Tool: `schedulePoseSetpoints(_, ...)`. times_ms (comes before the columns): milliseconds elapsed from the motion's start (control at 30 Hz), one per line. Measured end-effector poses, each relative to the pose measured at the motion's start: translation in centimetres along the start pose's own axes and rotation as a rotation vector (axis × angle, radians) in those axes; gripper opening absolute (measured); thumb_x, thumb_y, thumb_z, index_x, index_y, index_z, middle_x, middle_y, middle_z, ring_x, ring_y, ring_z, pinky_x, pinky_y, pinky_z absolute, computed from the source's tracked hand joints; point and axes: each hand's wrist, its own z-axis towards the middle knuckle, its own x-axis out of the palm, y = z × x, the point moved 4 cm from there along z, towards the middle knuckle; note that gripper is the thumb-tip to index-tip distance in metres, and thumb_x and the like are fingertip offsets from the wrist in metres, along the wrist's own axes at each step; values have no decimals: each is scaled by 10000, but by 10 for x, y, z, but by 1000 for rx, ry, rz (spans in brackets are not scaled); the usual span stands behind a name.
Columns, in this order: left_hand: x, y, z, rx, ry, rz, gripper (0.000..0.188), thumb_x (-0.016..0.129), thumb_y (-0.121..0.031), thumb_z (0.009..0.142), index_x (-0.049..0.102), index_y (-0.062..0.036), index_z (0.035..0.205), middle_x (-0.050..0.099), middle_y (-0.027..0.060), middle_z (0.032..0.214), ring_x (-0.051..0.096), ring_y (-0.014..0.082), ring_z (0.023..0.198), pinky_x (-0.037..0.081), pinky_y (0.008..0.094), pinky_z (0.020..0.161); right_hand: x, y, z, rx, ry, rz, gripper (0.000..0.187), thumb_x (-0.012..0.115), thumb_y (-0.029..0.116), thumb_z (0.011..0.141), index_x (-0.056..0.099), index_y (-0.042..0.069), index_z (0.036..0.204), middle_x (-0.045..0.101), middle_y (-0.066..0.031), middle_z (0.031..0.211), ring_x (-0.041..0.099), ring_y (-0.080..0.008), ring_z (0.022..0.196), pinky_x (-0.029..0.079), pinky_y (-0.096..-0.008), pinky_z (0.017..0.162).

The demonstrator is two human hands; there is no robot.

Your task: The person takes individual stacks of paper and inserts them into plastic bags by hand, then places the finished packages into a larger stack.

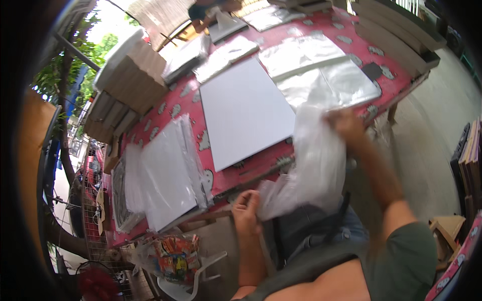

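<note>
A clear plastic bag [321, 155] hangs in front of me, off the table's near edge, slightly blurred. My right hand [344, 125] is closed on its upper right edge, smeared by motion. Lower down, my left hand [246, 208] has its fingers curled in against the thumb, at the bag's lower left end. Just beyond the bag, a flat white board [246, 113] lies on the pink patterned tabletop [196, 135]. To its left is a pile of white boards in clear plastic sleeves [168, 165].
Stacks of clear plastic bags [326, 83] lie on the table's right half. Brown stacks [130, 75] rise at the far left, and long grey-brown pieces [396, 35] at the far right. Another person [211, 12] is at the far end. A white chair [193, 281] stands below the table.
</note>
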Motion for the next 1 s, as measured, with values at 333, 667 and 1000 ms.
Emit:
schedulePoseSetpoints(333,-39,24,-8,69,-293,63,193,557,-121,842,488,-24,993,560,17,824,526,79,703,424,210,621,-216,1,123,-320,-828,-865,216,509,196,782,577,52,927,575,-145,965,547,-294,899,415,-394,771)
schedulePoseSetpoints(667,4,-16,-2,-33,232,-254,382,549,-25,804,395,-40,1154,576,98,950,581,135,811,481,248,683,-25,38,32,-238,-37,-906,708,730,273,600,421,94,1212,439,-100,1243,417,-269,1150,224,-585,956)
schedulePoseSetpoints(1000,16,-25,-7,90,15,-117,232,602,-35,787,512,-2,999,566,87,1000,581,144,821,464,239,712,105,95,-30,-77,596,545,132,653,91,723,625,-4,811,600,-76,698,565,-144,646,449,-249,597)
